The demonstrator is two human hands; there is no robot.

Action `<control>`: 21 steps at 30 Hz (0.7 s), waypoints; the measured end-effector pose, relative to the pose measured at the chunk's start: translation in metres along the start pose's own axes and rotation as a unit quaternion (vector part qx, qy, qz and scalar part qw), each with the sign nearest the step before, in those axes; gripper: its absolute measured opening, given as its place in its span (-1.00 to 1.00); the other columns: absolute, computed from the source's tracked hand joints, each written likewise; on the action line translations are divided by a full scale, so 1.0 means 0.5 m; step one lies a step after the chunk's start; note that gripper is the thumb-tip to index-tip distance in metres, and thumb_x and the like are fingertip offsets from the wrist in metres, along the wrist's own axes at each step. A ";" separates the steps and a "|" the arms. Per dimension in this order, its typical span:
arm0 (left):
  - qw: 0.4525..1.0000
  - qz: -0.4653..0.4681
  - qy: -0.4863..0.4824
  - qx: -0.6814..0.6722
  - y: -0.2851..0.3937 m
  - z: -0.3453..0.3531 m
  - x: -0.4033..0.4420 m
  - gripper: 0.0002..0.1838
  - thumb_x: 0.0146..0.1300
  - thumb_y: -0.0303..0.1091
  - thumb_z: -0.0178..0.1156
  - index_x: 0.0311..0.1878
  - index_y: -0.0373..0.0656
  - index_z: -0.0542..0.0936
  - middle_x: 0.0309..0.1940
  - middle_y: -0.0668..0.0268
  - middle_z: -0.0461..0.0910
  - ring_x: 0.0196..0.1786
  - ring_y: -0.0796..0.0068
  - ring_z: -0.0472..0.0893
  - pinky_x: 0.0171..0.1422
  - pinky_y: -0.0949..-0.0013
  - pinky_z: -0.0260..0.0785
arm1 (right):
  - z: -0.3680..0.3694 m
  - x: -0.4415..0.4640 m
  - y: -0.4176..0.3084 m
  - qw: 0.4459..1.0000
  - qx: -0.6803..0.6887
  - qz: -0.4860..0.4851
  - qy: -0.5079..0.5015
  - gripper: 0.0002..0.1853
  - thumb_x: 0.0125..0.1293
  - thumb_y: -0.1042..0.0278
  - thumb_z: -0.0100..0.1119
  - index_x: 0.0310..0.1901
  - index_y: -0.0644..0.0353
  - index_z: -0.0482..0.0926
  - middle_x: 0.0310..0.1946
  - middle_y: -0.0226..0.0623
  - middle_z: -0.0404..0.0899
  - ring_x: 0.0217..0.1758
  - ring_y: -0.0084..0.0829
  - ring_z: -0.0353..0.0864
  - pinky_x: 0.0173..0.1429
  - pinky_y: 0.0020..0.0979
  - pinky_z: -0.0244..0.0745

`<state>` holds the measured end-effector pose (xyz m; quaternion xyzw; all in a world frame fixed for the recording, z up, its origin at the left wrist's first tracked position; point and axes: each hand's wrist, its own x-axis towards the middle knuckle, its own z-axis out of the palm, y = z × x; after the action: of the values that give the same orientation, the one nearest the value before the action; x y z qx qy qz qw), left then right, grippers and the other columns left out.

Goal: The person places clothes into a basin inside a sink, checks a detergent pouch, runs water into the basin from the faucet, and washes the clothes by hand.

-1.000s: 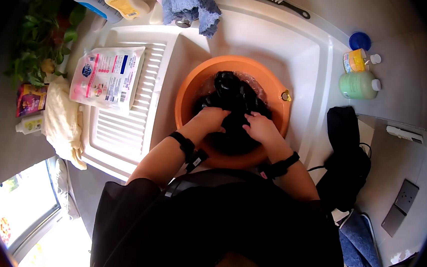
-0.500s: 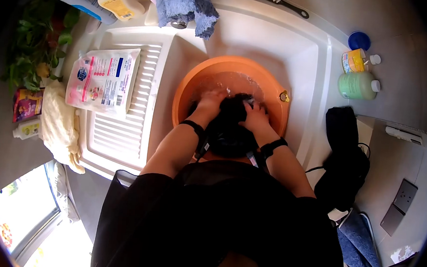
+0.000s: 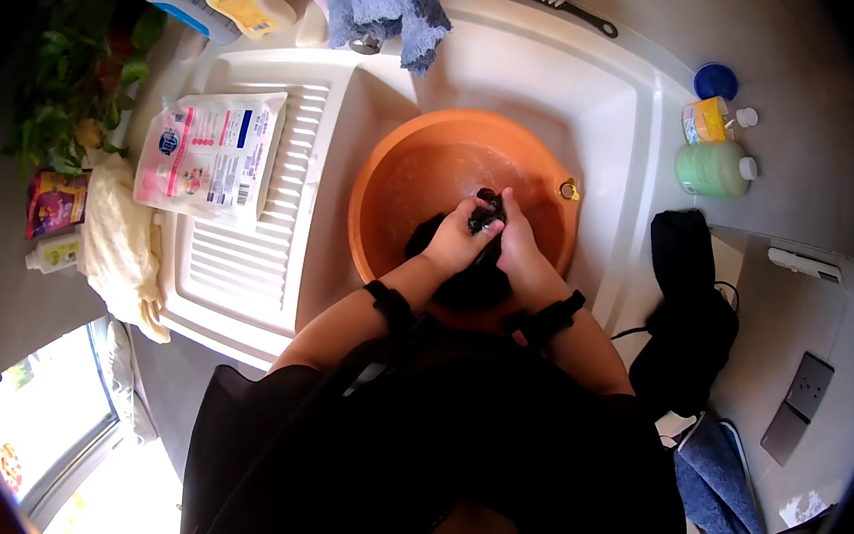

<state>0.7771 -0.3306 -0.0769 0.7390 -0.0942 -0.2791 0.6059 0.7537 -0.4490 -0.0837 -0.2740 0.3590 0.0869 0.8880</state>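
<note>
Together, the left hand [image 3: 461, 240] and right hand [image 3: 518, 236] wrap their fingers around bunched black cloth [image 3: 485, 213] over the orange basin [image 3: 469, 120], presumably so the cloth cannot slip.

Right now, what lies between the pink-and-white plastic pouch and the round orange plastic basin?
The head view shows the white ribbed drainboard, its smooth edge, then the white sink's inner wall.

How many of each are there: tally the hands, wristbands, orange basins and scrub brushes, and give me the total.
Hands: 2 (left hand, right hand)
Wristbands: 2 (left wristband, right wristband)
Basin: 1
Brush: 1
Total: 6
</note>
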 end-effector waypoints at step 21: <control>0.785 0.145 -0.194 0.570 0.166 -0.286 -0.108 -0.58 -0.11 -0.39 0.39 -0.11 -0.05 0.51 -0.06 0.24 0.52 0.03 0.18 0.50 0.14 0.20 0.34 | 0.000 -0.273 -0.100 0.471 -0.865 -0.159 -0.071 -0.62 -0.01 0.17 0.39 -0.22 0.20 0.54 -0.13 -0.06 0.50 -0.15 -0.06 0.52 -0.09 -0.17 0.43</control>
<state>0.8241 -0.2049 0.0337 0.8578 -0.4579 -0.2206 0.0768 0.6720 -0.4849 0.0308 -0.9479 -0.0132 0.2293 0.2206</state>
